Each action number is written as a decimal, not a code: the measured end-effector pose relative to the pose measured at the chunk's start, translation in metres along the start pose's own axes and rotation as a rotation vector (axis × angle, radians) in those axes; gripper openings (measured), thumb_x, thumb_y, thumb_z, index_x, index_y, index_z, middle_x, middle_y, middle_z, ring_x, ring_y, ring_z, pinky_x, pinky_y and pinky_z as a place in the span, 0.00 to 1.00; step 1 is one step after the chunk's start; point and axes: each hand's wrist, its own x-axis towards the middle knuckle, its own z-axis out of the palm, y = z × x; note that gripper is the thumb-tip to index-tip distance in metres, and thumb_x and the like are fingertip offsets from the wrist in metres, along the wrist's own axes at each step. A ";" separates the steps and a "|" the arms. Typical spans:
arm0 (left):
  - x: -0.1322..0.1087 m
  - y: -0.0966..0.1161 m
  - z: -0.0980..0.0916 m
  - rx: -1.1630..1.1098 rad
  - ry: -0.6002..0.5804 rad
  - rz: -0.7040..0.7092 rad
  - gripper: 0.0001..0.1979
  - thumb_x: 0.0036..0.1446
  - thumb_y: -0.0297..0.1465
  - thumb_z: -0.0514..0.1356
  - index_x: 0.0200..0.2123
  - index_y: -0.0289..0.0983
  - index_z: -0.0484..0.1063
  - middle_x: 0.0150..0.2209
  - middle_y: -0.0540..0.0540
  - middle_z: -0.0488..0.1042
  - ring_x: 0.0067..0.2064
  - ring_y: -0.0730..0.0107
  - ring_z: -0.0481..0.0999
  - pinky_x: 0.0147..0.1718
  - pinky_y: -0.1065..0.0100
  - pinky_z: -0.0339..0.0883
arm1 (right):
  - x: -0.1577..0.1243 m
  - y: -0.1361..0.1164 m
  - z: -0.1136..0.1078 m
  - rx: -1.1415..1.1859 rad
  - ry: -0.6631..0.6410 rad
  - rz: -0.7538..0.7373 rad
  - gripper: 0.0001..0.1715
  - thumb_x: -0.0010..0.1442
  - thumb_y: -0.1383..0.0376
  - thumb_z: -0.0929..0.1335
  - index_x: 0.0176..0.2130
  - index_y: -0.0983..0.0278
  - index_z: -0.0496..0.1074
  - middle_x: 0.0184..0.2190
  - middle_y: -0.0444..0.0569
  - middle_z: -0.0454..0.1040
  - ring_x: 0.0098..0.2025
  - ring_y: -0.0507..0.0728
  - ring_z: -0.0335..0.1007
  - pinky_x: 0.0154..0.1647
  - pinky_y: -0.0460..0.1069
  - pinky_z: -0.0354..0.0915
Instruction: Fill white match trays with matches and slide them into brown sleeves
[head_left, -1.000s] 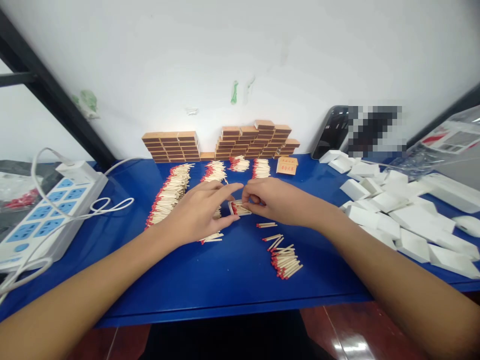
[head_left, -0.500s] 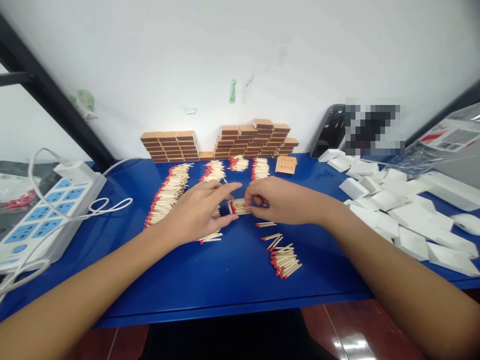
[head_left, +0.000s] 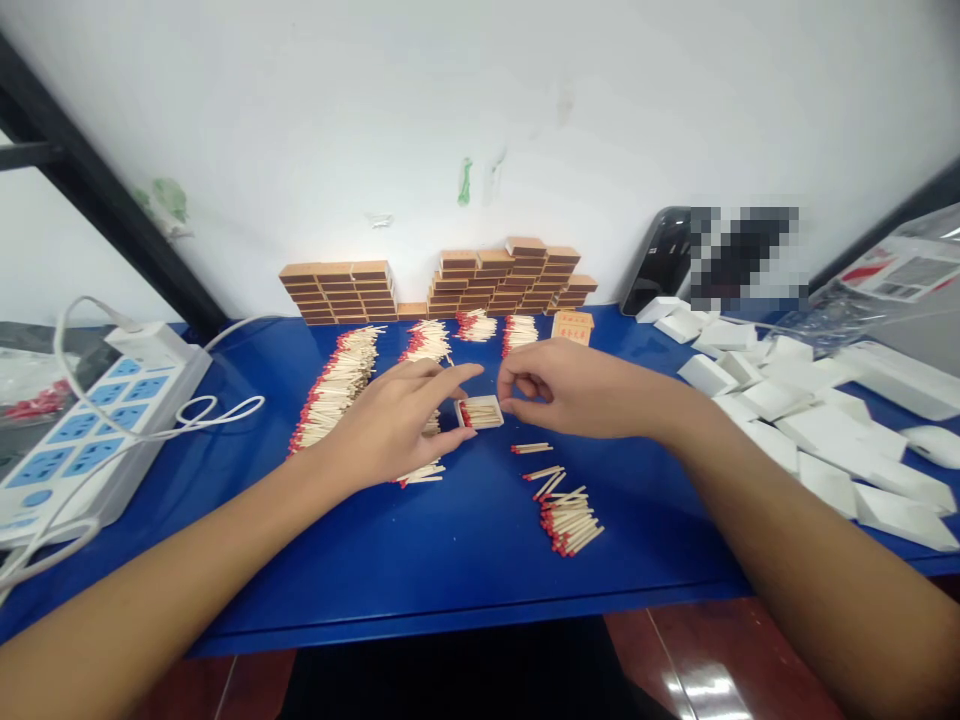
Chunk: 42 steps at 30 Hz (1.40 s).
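A small white matchbox tray (head_left: 491, 424) lies on the blue table between my hands, with red-headed matches (head_left: 480, 412) inside it. My left hand (head_left: 394, 418) is open at the tray's left end, thumb tip by its near left corner and index finger stretched out above. Part of a match pile (head_left: 420, 474) is hidden under this hand. Just off the tray's right end is my right hand (head_left: 559, 388), its fingers curled and brought together with nothing visible in them. Below it lie a few loose matches (head_left: 532, 448) and a small match heap (head_left: 571, 522).
Stacked matchboxes (head_left: 510, 280) line the wall, with a single orange matchbox (head_left: 572, 327) in front. A long match row (head_left: 337, 385) lies left. White folded pieces (head_left: 810, 410) cover the right side. A power strip (head_left: 97, 430) with a looped white cable stands far left.
My right hand has drawn back slightly to the right and up from the tray, so the tray's right end now shows. My left hand stays in place.
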 end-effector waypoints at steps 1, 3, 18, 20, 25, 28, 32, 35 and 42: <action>0.000 0.000 0.000 -0.002 0.000 -0.001 0.30 0.65 0.36 0.68 0.65 0.39 0.63 0.48 0.44 0.82 0.49 0.57 0.79 0.50 0.55 0.75 | -0.003 0.001 -0.004 0.006 -0.071 0.030 0.06 0.60 0.62 0.70 0.37 0.61 0.77 0.32 0.45 0.76 0.31 0.54 0.67 0.32 0.49 0.58; 0.000 0.000 0.000 -0.004 -0.002 -0.003 0.30 0.65 0.36 0.68 0.65 0.39 0.64 0.48 0.44 0.82 0.50 0.56 0.79 0.51 0.55 0.74 | -0.007 0.001 -0.010 0.016 -0.214 0.095 0.09 0.57 0.60 0.73 0.38 0.60 0.78 0.33 0.46 0.77 0.32 0.54 0.69 0.31 0.49 0.60; 0.000 -0.002 0.000 -0.018 -0.015 -0.017 0.31 0.64 0.36 0.68 0.66 0.40 0.64 0.48 0.44 0.82 0.51 0.55 0.79 0.53 0.54 0.74 | -0.003 -0.007 0.000 0.048 -0.330 0.156 0.03 0.53 0.68 0.71 0.32 0.62 0.78 0.25 0.43 0.76 0.24 0.52 0.64 0.26 0.49 0.54; 0.000 -0.002 0.000 -0.019 -0.012 -0.018 0.30 0.64 0.36 0.68 0.66 0.39 0.64 0.48 0.43 0.82 0.51 0.55 0.79 0.52 0.54 0.74 | -0.002 -0.007 0.004 0.032 -0.288 0.148 0.04 0.52 0.69 0.71 0.30 0.61 0.77 0.26 0.44 0.77 0.25 0.52 0.64 0.26 0.50 0.53; 0.000 -0.002 -0.001 -0.008 -0.004 -0.009 0.30 0.65 0.37 0.67 0.66 0.40 0.63 0.48 0.43 0.82 0.50 0.55 0.80 0.51 0.54 0.74 | 0.000 -0.008 0.005 -0.007 -0.248 0.150 0.03 0.52 0.69 0.72 0.29 0.62 0.76 0.26 0.45 0.76 0.25 0.52 0.63 0.26 0.50 0.52; 0.000 -0.001 -0.002 -0.007 -0.004 -0.008 0.30 0.65 0.37 0.67 0.66 0.40 0.63 0.48 0.43 0.82 0.50 0.56 0.80 0.51 0.54 0.74 | 0.000 -0.005 0.003 0.012 -0.230 0.136 0.02 0.53 0.68 0.72 0.31 0.61 0.76 0.27 0.44 0.75 0.26 0.53 0.64 0.27 0.50 0.53; 0.000 -0.002 -0.001 -0.008 -0.006 -0.011 0.30 0.65 0.37 0.67 0.66 0.40 0.64 0.48 0.43 0.82 0.50 0.56 0.80 0.51 0.54 0.74 | -0.001 -0.001 -0.001 0.044 -0.187 0.110 0.02 0.54 0.67 0.71 0.32 0.61 0.75 0.29 0.43 0.75 0.28 0.53 0.65 0.29 0.49 0.55; 0.000 -0.002 0.000 0.003 -0.002 -0.008 0.30 0.65 0.37 0.68 0.66 0.39 0.64 0.48 0.43 0.82 0.49 0.56 0.80 0.51 0.55 0.74 | -0.002 0.001 -0.005 0.041 -0.131 0.103 0.02 0.55 0.66 0.71 0.33 0.61 0.75 0.30 0.43 0.75 0.30 0.53 0.66 0.30 0.49 0.55; -0.001 -0.001 0.000 -0.004 0.008 0.008 0.30 0.65 0.37 0.67 0.66 0.38 0.63 0.48 0.42 0.82 0.50 0.56 0.79 0.50 0.55 0.74 | 0.005 0.000 0.002 0.046 0.012 0.007 0.04 0.56 0.67 0.71 0.36 0.62 0.75 0.33 0.45 0.75 0.32 0.53 0.66 0.34 0.48 0.56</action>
